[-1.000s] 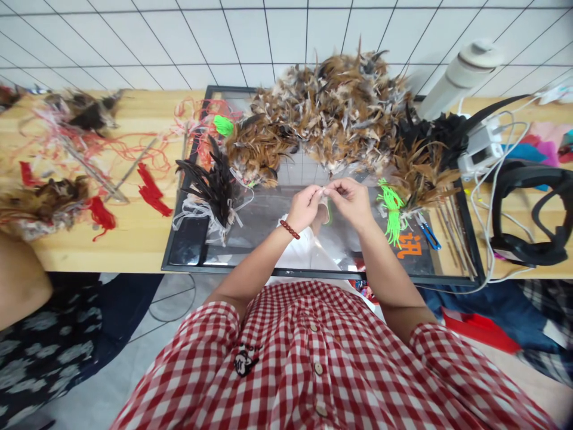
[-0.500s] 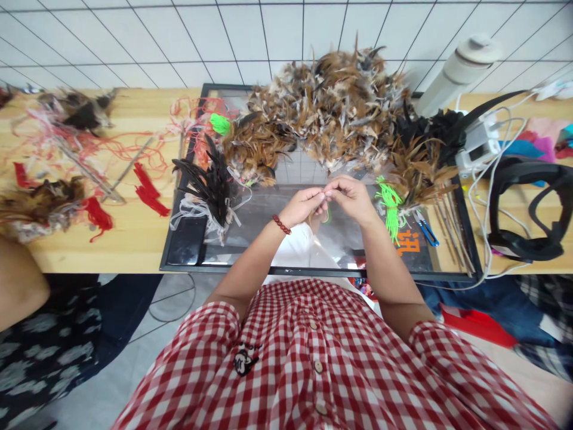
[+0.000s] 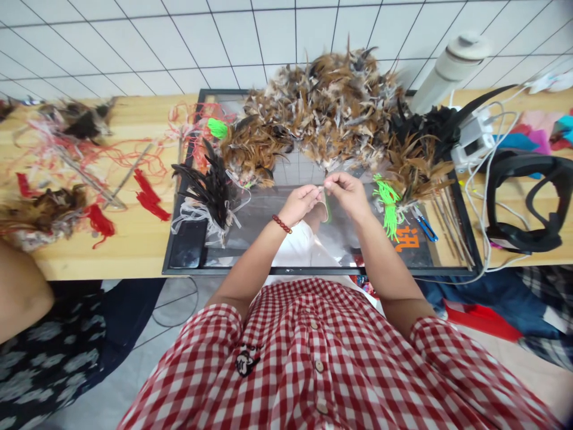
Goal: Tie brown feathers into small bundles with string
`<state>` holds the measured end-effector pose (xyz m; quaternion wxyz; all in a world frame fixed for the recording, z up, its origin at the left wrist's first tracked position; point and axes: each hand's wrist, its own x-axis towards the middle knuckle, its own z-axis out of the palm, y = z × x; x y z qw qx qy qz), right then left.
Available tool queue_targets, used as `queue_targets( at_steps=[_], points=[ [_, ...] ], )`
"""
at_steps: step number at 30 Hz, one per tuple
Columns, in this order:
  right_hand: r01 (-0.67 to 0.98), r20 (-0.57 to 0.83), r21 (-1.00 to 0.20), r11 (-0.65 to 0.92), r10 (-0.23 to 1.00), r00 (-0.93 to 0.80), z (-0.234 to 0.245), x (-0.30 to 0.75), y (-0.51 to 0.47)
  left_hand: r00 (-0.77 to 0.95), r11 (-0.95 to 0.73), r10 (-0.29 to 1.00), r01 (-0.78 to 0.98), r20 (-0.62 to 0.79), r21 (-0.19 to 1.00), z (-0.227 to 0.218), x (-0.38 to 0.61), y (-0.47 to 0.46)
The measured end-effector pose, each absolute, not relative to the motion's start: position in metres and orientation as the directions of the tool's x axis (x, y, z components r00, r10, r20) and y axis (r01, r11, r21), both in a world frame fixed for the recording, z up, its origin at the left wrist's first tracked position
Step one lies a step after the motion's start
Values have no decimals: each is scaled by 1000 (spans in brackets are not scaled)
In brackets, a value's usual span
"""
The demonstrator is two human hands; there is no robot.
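Observation:
My left hand [image 3: 304, 202], with a beaded bracelet [image 3: 282, 224] at its wrist, is closed in a pinch over the dark glassy panel [image 3: 264, 206]. Close beside it, my right hand [image 3: 345, 192] is pinched too, fingertips almost meeting the left ones. Whatever sits between the fingers is too small to make out. A thin green strand [image 3: 327, 212] shows just below the fingertips; whether it is held or reflected I cannot tell. Behind the hands rises a big heap of brown feathers [image 3: 331, 113]. Bright green yarn [image 3: 388, 206] lies right of my right hand.
Black feathers with white ties [image 3: 212, 191] lie left, above a phone [image 3: 185, 249]. At right are a blue-handled cutter [image 3: 425, 226], thin sticks [image 3: 452, 224], a white power strip [image 3: 472, 140], a black headset [image 3: 528, 200] and a pale cylinder [image 3: 450, 71]. Red yarn [image 3: 150, 194] and a person's arm [image 3: 20, 289] are leftward.
My fingertips have drawn slightly apart, and my right fingers have straightened a little. The camera view has shifted slightly.

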<state>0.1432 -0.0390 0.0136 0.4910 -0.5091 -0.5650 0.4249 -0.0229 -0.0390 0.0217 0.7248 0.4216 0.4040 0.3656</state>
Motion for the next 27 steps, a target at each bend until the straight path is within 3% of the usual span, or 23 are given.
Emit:
queue_targets(
  at_steps=[3,6,8,11,14,19,24,27],
  points=[
    [469,203,-877,104,965,166,25,177,-42,321,371,897,-178,-303,911,22,-22,-38],
    [831,137,-526,-183,946,295,39,217,-52,306,382,898,-184,-317,906,22,-22,-38],
    [896,69,-296,-330,928,365,43,236,-57,312,377,899,-193,-307,906,22,-23,-38],
    [910,36,-119,-396,914,403,41,248,-59,320,376,898,-195,-303,906,22,-23,-38],
    [919,27,-91,-385,921,388,36,250,-58,308,375,902,-207,-304,904,22,-23,-38],
    [911,74,-221,-348,925,371,36,255,-60,297,374,906,-230,-301,899,20,-23,-37],
    [911,16,-162,-379,922,386,35,255,-62,306,376,903,-221,-302,900,20,-22,-38],
    [908,29,-197,-370,923,383,35,256,-63,304,380,902,-223,-307,898,21,-22,-38]
  ],
)
